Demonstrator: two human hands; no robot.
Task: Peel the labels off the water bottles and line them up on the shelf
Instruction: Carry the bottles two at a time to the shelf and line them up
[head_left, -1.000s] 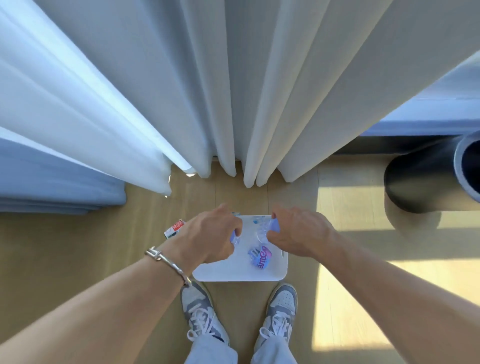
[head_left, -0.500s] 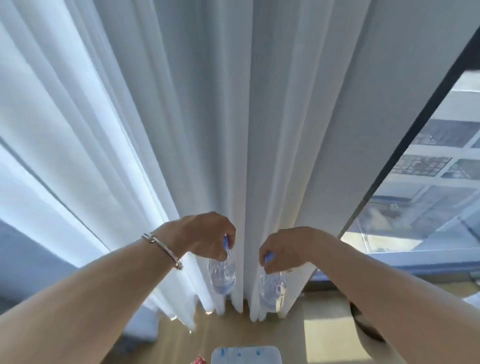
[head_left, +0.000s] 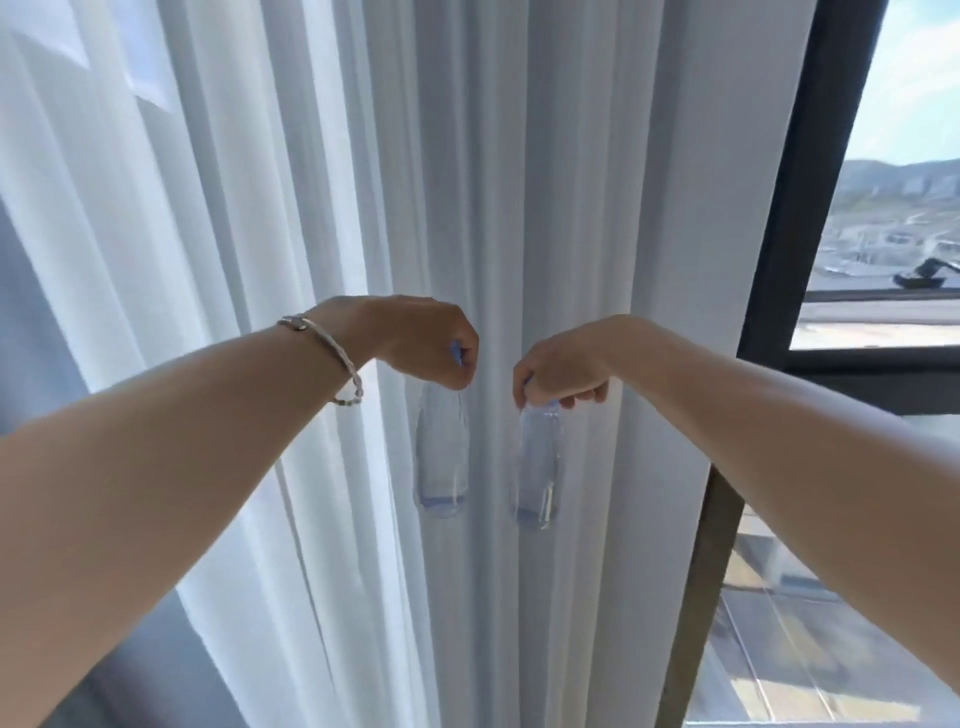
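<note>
Two clear water bottles without labels hang in the air in front of white curtains. My left hand (head_left: 423, 340) grips the blue cap of the left bottle (head_left: 441, 457), which hangs straight down below it. My right hand (head_left: 563, 371) grips the neck and cap of the right bottle (head_left: 536, 467), which also hangs down. The two bottles are side by side, a short gap apart, at about the same height. No shelf is in view.
White curtains (head_left: 597, 208) fill the middle and left. A dark window frame (head_left: 795, 234) runs down the right, with glass and a city outside beyond it. A bracelet (head_left: 332, 353) sits on my left wrist.
Both hands have lifted the bottles off the white tray on the floor and raised them. My view has tilted up, so the floor, tray and shoes have left the frame.
</note>
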